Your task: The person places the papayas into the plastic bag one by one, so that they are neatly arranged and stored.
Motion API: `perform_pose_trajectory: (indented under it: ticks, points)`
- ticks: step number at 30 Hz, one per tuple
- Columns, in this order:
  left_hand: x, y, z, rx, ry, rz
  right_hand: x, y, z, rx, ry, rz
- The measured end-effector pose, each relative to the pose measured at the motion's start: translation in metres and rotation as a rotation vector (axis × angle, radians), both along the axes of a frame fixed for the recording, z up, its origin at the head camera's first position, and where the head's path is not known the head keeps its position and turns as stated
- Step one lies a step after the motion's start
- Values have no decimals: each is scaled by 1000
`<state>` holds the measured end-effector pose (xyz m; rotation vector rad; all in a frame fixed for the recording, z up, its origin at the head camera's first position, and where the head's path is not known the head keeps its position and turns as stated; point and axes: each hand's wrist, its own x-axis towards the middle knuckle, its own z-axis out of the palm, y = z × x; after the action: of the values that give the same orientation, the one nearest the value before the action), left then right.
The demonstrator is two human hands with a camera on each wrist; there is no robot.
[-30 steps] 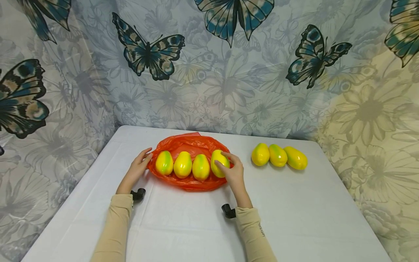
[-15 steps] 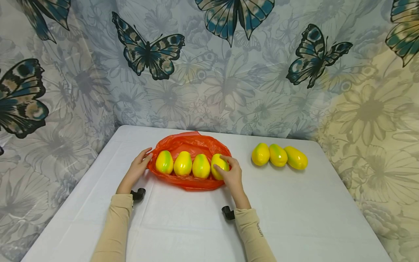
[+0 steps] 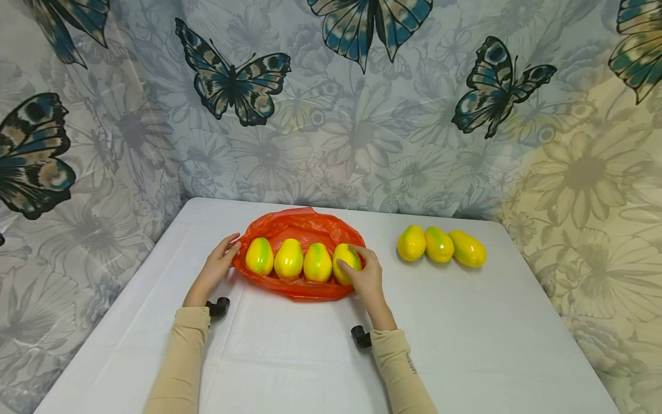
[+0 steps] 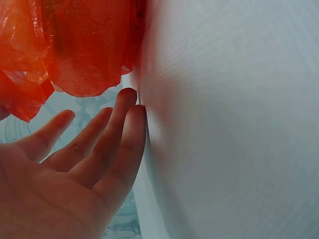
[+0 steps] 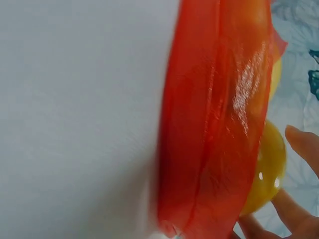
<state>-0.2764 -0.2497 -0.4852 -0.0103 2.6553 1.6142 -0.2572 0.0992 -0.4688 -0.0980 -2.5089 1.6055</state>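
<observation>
While our flat, relaxed left hand [image 3: 214, 270] steadies the orange bag [image 3: 300, 230] at frame centre, our right hand [image 3: 364, 276] cups its rightmost mango [image 3: 345, 261].

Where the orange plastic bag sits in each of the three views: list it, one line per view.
Head: orange plastic bag at table centre, between the left hand and right hand, four yellow fruits on it.
Left wrist: upper left, above the fingertips.
Right wrist: a tall band right of centre, one yellow fruit behind it.
Shared landmark: the white table.

Makeshift home setup: butterfly-print curtain [image 3: 331, 115] behind white table [image 3: 320, 356]
</observation>
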Motion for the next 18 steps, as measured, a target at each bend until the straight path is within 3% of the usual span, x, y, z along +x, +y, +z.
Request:
perform_pose_trajectory:
  ticks: [18]
  points:
    - [0,-1,0,6,-1,-5,-28,47,19,-53,98,-51]
